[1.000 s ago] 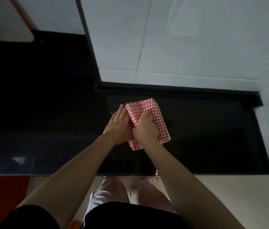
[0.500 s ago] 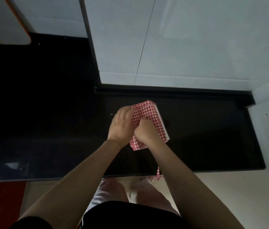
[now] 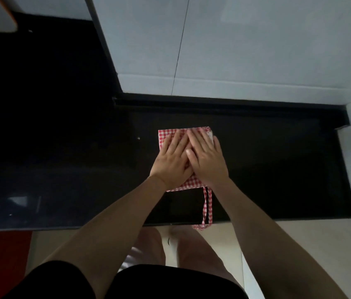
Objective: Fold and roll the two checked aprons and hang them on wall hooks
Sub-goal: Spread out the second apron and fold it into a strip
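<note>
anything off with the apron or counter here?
One thing: the apron strap trails from the folded checked apron across the black counter and hangs over its front edge, untucked. Left hand and right hand press flat on the fold. No spill or damage shows.

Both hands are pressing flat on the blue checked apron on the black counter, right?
Not quite: the head view shows the apron is red and white checked, not blue. The rest holds: the left hand and right hand both press flat on it, on the black counter.
</note>
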The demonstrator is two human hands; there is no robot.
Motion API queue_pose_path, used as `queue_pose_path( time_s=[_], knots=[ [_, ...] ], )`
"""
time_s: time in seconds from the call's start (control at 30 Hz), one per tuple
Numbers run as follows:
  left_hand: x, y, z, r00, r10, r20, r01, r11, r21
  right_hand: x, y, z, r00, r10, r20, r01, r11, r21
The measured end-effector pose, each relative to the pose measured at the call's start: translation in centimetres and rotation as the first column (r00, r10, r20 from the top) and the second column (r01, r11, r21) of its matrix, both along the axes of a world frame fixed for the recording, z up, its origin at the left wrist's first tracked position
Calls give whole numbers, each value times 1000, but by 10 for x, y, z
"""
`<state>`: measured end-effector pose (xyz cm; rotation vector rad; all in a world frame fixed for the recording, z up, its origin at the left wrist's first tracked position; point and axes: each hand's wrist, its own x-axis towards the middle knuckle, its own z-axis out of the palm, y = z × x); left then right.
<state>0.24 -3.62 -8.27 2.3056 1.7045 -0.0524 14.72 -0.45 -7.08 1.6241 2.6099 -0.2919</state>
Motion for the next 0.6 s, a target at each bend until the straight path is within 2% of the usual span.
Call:
queue_pose_path(
  time_s=[0.1,0.33,0.4,0.5,0.6],
  knots=[
    [-5,-1,-2,998,30,52,-30,1000,2,7,-1,-10,999,-35,11,35,999,14],
    [-1,0,-3,996,85,0,-85,995,-46,11,7,-13,1000,-10,-15,10,1000,2],
    [0,0,-5,995,100,-18,-100,994,-51,11,10,-7,997,-21,-68,23,999,28],
    [5,0,-6,990,134,-32,-136,990,-49,19,6,-5,980,-114,-163,127,989,76],
    [11,0,-5,989,147,-34,-149,987,-56,27,1,-13,987,-121,-106,116,992,-53]
  ],
)
